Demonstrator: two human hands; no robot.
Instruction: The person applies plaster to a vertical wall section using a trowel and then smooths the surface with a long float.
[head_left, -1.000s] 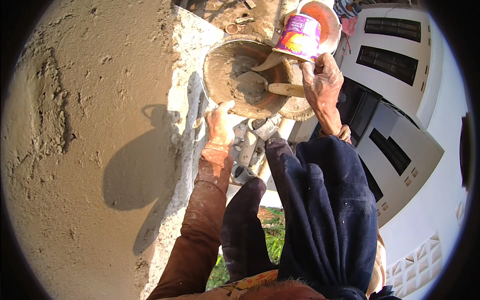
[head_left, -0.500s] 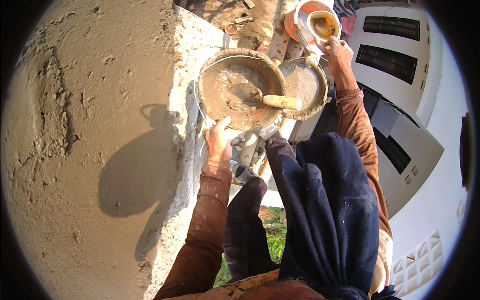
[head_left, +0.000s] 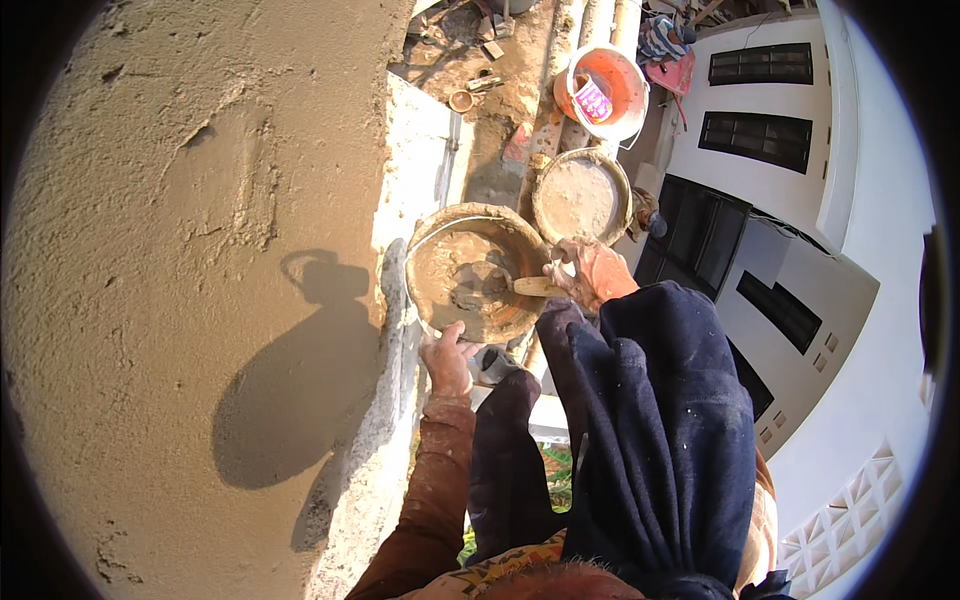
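My left hand is closed on the near rim of a mortar-caked bucket, thumb over the edge. Wet grey-brown mortar lies inside it. A trowel rests there, its blade sunk in the mortar and its wooden handle reaching out over the right rim. Around the end of that handle curl the fingers of my right hand; part of the grip is hidden. Just beyond stands a second round bucket filled with greyish, wetter-looking material.
Freshly plastered wall fills the left, carrying my shadow, with a rough pale ledge along it. An orange bucket with a pink label stands farther off on bamboo poles. Greenery shows below my legs. A white building rises at right.
My right hand has come back from the orange bucket to the trowel handle. The small pale container it held there is out of sight. My left hand stays on the mortar bucket's rim.
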